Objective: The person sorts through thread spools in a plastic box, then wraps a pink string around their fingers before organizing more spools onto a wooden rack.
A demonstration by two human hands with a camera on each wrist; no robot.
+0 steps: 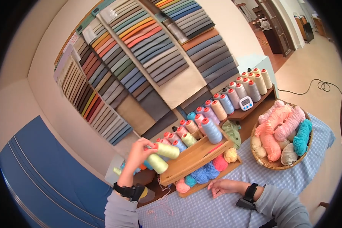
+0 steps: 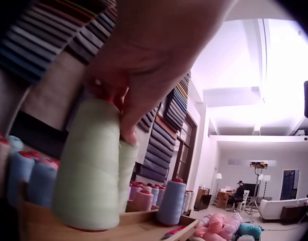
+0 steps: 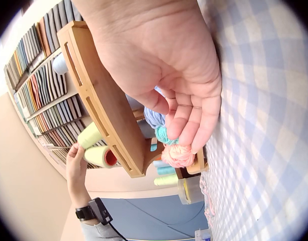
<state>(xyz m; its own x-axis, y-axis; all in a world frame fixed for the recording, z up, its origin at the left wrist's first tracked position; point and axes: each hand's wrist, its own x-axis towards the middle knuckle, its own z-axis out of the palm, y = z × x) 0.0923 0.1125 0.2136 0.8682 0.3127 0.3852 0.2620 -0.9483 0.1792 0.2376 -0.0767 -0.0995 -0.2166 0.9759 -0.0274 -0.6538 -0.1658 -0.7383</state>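
My left hand pinches two pale green thread cones by their red tops, above the left end of a wooden tray. In the left wrist view the nearer cone hangs nearly upright and partly covers the other cone. The tray stands raised, with one light blue thread cone upright at its right end. My right hand rests on the checked cloth, palm turned sideways and fingers loosely bent, holding nothing. Close to its fingertips lies a peach yarn ball in the lower compartment.
Rows of coloured thread cones stand behind the tray, with a white timer among them. A wicker basket of yarn skeins sits at the right. Fabric swatches cover the wall. Loose pink yarn lies on the cloth.
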